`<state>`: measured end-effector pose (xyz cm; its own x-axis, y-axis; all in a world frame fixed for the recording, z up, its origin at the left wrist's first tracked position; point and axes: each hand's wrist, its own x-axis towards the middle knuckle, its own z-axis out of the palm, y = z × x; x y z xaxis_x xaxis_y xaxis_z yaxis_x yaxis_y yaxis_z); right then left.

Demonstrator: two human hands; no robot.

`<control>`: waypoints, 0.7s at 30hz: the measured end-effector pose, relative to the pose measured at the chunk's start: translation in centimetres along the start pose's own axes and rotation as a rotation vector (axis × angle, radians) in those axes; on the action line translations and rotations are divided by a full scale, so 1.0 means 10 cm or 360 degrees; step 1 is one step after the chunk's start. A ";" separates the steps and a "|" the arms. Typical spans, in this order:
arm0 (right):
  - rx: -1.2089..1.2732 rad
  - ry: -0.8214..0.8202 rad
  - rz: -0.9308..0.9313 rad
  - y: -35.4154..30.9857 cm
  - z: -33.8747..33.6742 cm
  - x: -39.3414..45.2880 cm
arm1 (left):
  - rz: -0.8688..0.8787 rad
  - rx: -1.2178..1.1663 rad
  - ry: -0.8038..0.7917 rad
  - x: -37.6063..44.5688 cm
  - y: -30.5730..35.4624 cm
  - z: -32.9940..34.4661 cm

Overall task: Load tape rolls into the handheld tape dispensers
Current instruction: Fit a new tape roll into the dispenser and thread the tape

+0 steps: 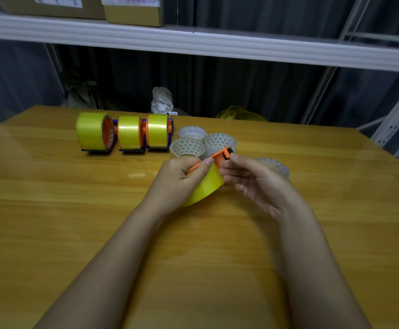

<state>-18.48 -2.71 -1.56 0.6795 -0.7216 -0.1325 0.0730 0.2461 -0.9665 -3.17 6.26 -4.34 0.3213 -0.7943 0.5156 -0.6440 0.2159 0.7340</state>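
No text is reading legibly: labels on the shelf cartons (pixel 134 10) and tape-roll cores (pixel 187 146) are showing blurred.

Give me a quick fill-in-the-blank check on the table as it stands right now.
1. The number of yellow tape rolls standing in a row at the back left of the table is ____.
2. The roll held between the hands is coloured ____.
3. The left hand and right hand both grip a dispenser whose frame is ____.
4. The clear tape rolls lie to the ____ of the yellow row.

Missing words: three; yellow; orange; right
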 end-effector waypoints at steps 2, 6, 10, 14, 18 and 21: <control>-0.0093 -0.0006 -0.0062 0.01 0.01 -0.01 | -0.0003 0.0007 -0.0008 0.00 0.00 0.00; -0.0216 0.0009 -0.0158 0.06 0.05 -0.01 | -0.0016 0.0003 -0.0030 0.00 0.00 -0.01; -0.0171 0.0026 -0.0213 0.07 0.07 -0.01 | -0.0031 -0.0002 -0.0038 0.00 0.01 0.00; -0.0299 0.0176 -0.0425 0.07 0.08 -0.02 | -0.0037 -0.0027 -0.0032 0.00 0.01 -0.01; -0.0553 0.0347 -0.0651 0.06 0.09 -0.01 | -0.0098 -0.0040 0.0009 0.01 0.02 -0.02; -0.0657 0.0403 -0.0673 0.08 0.10 -0.01 | -0.0113 -0.0077 0.0043 0.00 0.02 -0.02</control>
<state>-17.82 -1.77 -2.14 0.4567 -0.8446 0.2795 -0.0246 -0.3260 -0.9450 -3.21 6.45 -4.12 0.3837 -0.7932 0.4728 -0.5850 0.1874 0.7891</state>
